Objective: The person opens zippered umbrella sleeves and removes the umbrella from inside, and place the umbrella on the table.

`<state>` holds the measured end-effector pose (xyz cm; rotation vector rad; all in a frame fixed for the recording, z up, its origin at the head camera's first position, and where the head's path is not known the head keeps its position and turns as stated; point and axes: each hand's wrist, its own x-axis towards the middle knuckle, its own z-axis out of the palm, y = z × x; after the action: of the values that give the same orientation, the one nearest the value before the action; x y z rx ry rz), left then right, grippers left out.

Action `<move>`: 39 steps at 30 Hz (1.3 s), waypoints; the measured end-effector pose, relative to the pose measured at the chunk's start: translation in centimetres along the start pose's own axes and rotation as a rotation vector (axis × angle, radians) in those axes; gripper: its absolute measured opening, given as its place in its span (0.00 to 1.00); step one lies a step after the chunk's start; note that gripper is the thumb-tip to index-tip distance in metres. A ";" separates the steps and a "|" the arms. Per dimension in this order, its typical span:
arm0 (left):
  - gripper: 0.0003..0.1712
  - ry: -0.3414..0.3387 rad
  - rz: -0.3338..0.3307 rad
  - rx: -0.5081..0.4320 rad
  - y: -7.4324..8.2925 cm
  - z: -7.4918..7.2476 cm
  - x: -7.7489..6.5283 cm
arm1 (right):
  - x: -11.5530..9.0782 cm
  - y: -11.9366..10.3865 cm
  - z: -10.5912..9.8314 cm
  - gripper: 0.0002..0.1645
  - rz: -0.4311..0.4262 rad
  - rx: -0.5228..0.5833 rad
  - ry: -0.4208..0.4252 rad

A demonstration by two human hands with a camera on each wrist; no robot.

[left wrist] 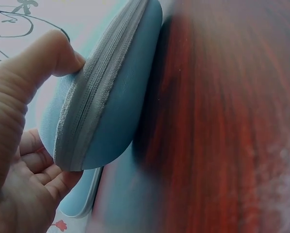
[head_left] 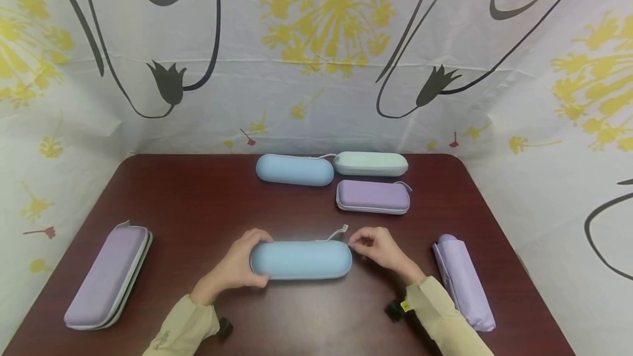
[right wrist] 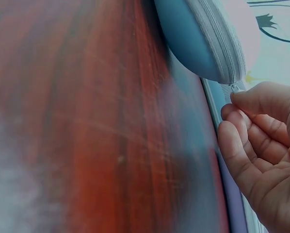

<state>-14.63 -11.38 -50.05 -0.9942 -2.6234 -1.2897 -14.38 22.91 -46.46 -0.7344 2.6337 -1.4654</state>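
A light blue zippered hard case [head_left: 300,261] lies lengthwise at the front middle of the table. My left hand [head_left: 240,262] grips its left end, thumb on the near side and fingers on the far side. In the left wrist view, the grey zipper [left wrist: 94,92] runs closed along the part that shows. At the case's right end, my right hand [head_left: 379,247] pinches the small metal zipper pull [right wrist: 235,89] between thumb and forefinger, the other fingers loosely curled. A white wrist loop [head_left: 338,232] sticks out from the case's far side.
Behind stand a second blue case [head_left: 294,170], a mint case [head_left: 371,163] and a purple case [head_left: 373,196]. A larger lilac case [head_left: 109,279] lies at the left edge, a folded lilac umbrella [head_left: 465,284] at the right beside my forearm. Patterned cloth [head_left: 316,109] hangs behind the table.
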 end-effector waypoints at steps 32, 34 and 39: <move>0.35 0.066 -0.098 0.071 0.7 0.6 -0.5 | -3.1 2.0 1.9 0.10 -0.046 -0.135 0.175; 0.35 0.077 -0.113 0.073 0.9 0.7 -0.6 | -3.2 1.9 2.2 0.10 -0.043 -0.141 0.189; 0.36 0.106 -0.164 0.078 1.4 0.9 -0.8 | -3.1 1.7 2.7 0.10 -0.036 -0.173 0.234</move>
<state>-12.95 -10.51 -49.94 -0.6932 -2.6973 -1.2217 -11.61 22.80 -49.92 -0.6616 2.9682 -1.4259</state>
